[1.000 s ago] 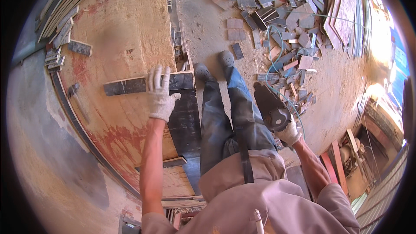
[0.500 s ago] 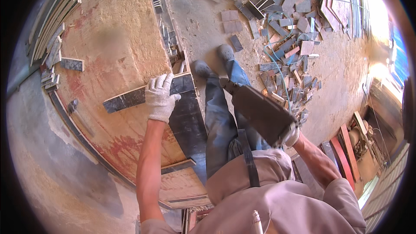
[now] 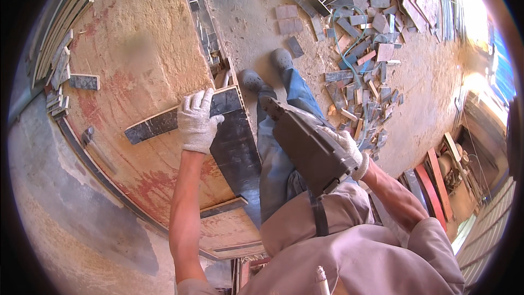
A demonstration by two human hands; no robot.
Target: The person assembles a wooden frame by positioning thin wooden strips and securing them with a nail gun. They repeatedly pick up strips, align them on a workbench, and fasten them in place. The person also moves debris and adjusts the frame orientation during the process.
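Dusty plywood forms the tabletop (image 3: 147, 33) at the frame's upper left, and across its middle lies one long dark stone strip (image 3: 164, 120), which the gloved left hand (image 3: 196, 120) presses flat with fingers spread, the bare forearm running straight up from the lower edge. At centre right the gloved right hand (image 3: 349, 150) is clenched on the end of one large dark slab (image 3: 308, 147), held tilted over the person's lap with its far tip pointing to the upper left. Two grey shoes (image 3: 267, 71) show above it on the floor, beside a heap of broken tile pieces (image 3: 360, 76) too many to count.
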